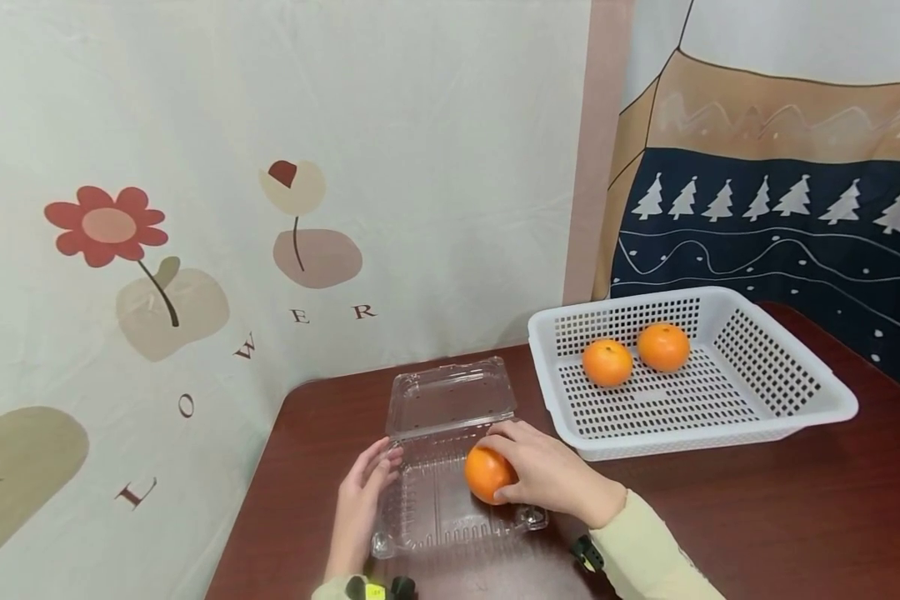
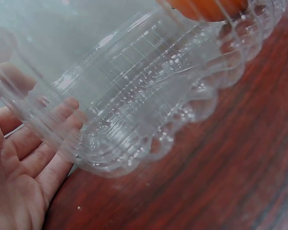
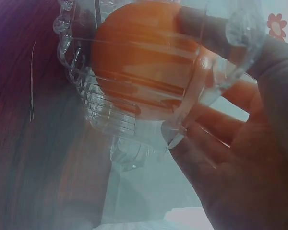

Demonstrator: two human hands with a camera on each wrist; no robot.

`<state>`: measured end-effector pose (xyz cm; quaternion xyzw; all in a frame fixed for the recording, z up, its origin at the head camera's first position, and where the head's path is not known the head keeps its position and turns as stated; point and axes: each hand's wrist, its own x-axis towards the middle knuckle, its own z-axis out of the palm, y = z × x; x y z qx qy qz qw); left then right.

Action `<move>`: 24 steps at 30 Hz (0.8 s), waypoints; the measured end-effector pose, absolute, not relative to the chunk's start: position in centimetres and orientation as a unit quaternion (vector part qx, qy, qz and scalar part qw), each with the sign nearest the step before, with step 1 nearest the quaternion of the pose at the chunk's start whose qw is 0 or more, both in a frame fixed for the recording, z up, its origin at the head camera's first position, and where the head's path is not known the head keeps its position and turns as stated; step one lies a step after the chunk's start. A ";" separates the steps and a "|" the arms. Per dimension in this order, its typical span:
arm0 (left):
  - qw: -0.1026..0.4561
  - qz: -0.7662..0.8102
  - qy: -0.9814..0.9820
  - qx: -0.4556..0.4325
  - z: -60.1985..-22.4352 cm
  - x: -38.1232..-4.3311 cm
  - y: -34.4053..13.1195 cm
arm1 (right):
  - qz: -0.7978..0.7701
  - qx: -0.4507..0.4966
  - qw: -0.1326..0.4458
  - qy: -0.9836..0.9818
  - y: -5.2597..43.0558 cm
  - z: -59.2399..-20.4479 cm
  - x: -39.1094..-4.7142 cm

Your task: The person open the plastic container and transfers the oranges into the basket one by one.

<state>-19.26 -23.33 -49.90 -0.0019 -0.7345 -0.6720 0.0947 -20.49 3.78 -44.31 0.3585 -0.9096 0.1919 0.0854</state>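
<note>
My right hand point(image 1: 551, 473) grips an orange point(image 1: 486, 477) between thumb and fingers, over the right half of a clear plastic clamshell box point(image 1: 431, 504). The box's lid point(image 1: 450, 396) is folded back, away from me. In the right wrist view the orange point(image 3: 139, 62) shows through the clear side wall, with the fingers curved about it. My left hand point(image 1: 362, 496) is at the left side of the box, fingers loosely extended. Through the plastic point(image 2: 149, 110) in the left wrist view, the fingertips of that left hand point(image 2: 31, 167) appear right against the wall.
A white perforated basket point(image 1: 682, 437) stands to the right of the box, with two more oranges point(image 1: 607, 362) in it. Underneath is a dark red wooden table point(image 1: 307, 450). A printed cloth point(image 1: 435, 167) hangs behind the table's back edge.
</note>
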 end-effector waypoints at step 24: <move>0.092 -0.667 -0.740 0.003 -50.5 -19.7 -23.5 | 0.189 0.356 0.077 -0.912 3.3 -45.2 -20.4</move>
